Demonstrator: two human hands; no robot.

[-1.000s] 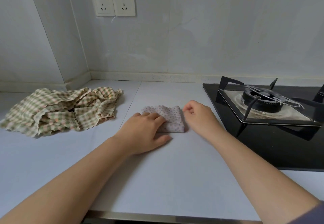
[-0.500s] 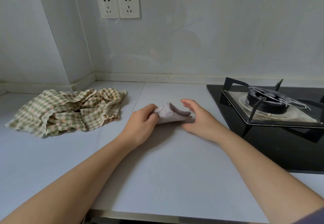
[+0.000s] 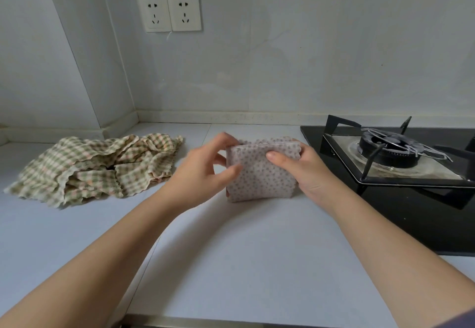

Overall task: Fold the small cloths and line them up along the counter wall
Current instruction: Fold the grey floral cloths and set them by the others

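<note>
Moved: dotted cloth (image 3: pixel 259 173) is now folded square and raised upright over mid-counter.
Right hand (image 3: pixel 308 173): grips the cloth's right edge, thumb on front.
Left hand (image 3: pixel 203 171): blurred, seems to pinch the left edge.
Checked cloths (image 3: pixel 102 165): crumpled heap, left on counter (image 3: pixel 231 263).

No readable text, label, brand, number or sign is showing on anything here.
</note>
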